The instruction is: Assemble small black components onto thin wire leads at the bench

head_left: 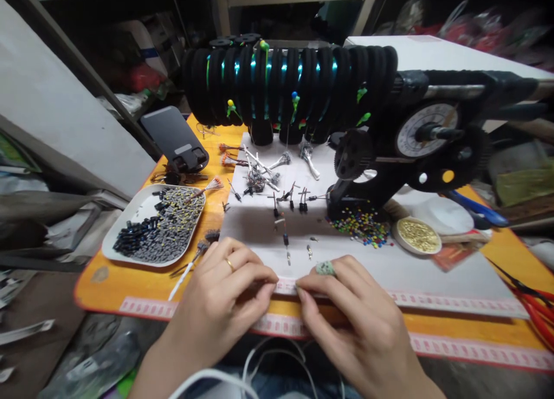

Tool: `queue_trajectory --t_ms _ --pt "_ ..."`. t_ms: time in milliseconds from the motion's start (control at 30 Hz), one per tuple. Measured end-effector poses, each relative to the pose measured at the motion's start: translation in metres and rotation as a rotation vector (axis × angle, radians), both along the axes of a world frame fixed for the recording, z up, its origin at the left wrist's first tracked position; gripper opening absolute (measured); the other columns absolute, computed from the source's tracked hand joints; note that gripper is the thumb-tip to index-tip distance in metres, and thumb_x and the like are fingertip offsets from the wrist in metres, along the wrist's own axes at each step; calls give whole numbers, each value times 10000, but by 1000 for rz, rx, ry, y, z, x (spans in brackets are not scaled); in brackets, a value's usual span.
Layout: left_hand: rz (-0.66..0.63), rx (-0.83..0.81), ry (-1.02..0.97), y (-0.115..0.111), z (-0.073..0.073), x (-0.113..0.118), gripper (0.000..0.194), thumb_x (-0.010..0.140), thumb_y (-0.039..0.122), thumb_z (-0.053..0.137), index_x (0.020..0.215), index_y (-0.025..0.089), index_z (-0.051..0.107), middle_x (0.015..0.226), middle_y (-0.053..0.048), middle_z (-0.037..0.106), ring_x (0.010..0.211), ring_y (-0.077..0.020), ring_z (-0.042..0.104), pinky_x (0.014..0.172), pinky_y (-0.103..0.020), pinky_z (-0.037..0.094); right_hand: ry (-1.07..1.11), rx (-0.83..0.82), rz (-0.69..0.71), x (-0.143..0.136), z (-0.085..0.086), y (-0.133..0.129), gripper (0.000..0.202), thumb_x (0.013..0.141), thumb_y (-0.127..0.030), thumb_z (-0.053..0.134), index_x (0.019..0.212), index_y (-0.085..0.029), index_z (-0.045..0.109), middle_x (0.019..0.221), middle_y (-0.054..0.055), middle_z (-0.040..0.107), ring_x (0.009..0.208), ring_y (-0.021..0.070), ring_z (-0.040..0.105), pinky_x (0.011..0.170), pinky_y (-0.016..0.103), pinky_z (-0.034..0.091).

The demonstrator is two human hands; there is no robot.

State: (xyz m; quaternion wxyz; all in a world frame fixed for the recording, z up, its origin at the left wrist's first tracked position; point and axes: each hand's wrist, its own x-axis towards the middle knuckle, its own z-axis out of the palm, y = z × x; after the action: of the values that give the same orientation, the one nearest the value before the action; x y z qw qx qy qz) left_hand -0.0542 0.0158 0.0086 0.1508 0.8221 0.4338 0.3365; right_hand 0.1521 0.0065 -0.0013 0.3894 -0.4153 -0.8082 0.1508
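My left hand (231, 292) rests over the front edge of the white board (255, 246), thumb and fingertips pressed together. Facing it, a short gap away, my right hand (357, 315) is pinched the same way, with a green wrap on one finger. Whatever lies between the fingertips is too small or fine to make out. Just beyond the hands are two small metal fittings, one on the left (288, 258) and one on the right (309, 251). A dark little cylinder (285, 239) sits near the left one. Pink-and-white measuring tape (459, 302) runs along the board's edge.
A white tray (199, 223) of grey and black bits stands left, below a phone (171, 134). Black foam rollers (281, 78) span the back. Coloured beads (362, 226), a dish of gold bits (419, 236), a blue-handled tool (480, 209) and red-handled pliers (536, 312) lie right.
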Motion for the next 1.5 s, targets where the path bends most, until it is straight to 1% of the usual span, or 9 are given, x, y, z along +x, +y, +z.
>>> queue_trajectory --t_ms 167,267,467,567,633,800,933,1300,1500 --pt "61 -78 45 -1 -1 7 125 827 44 636 822 168 635 855 -50 624 884 -223 526 773 -367 421 -48 -20 -11 4 -4 1 125 888 -35 581 877 -127 664 732 50 522 718 186 485 616 305 396" --pt "93 -117 59 -2 -1 6 125 823 43 625 829 168 622 914 -61 588 936 -234 505 800 -376 422 -59 -23 -1 2 -5 3 125 889 -33 580 869 -132 655 733 50 518 726 192 478 626 311 387" --pt "111 -181 67 -3 8 -9 153 840 39 593 820 191 581 968 -51 545 1026 -229 472 854 -357 426 -115 -21 28 -14 -9 2 102 903 -76 597 901 -167 643 753 46 529 743 209 480 651 330 380" --pt "146 -240 113 -4 12 -20 162 870 45 561 823 198 579 995 -52 540 1088 -239 447 919 -381 401 -74 -28 35 -26 -8 3 111 909 -82 591 875 -170 649 740 41 531 725 205 483 646 327 375" --pt "158 -248 140 -5 14 -27 162 876 48 554 825 200 578 1002 -52 541 1108 -246 438 945 -398 381 -70 -49 48 -34 -7 4 113 908 -83 593 878 -173 653 747 40 538 720 202 492 642 323 375" --pt "144 -270 129 -7 13 -41 153 883 60 558 831 203 569 987 -38 553 1112 -240 443 957 -406 361 -72 -56 61 -45 -7 9 118 915 -92 585 869 -177 653 753 39 546 708 200 506 635 320 376" --pt "140 -310 92 -7 14 -47 156 872 52 562 824 200 571 978 -31 554 1091 -225 457 945 -387 371 -111 -59 80 -48 -9 9 104 921 -105 590 889 -189 644 767 38 550 724 202 516 649 319 382" --pt "142 -367 39 -5 13 -51 157 856 47 571 825 201 574 979 -14 553 1067 -199 481 966 -364 376 -147 -57 99 -49 -11 11 92 910 -104 605 920 -193 627 768 27 537 708 185 526 634 307 398" --pt "147 -343 27 -5 11 -50 166 842 31 573 810 193 568 956 -14 551 1050 -201 495 947 -365 375 -149 -49 94 -48 -9 10 94 914 -107 603 917 -198 623 753 21 530 695 185 517 623 310 393"
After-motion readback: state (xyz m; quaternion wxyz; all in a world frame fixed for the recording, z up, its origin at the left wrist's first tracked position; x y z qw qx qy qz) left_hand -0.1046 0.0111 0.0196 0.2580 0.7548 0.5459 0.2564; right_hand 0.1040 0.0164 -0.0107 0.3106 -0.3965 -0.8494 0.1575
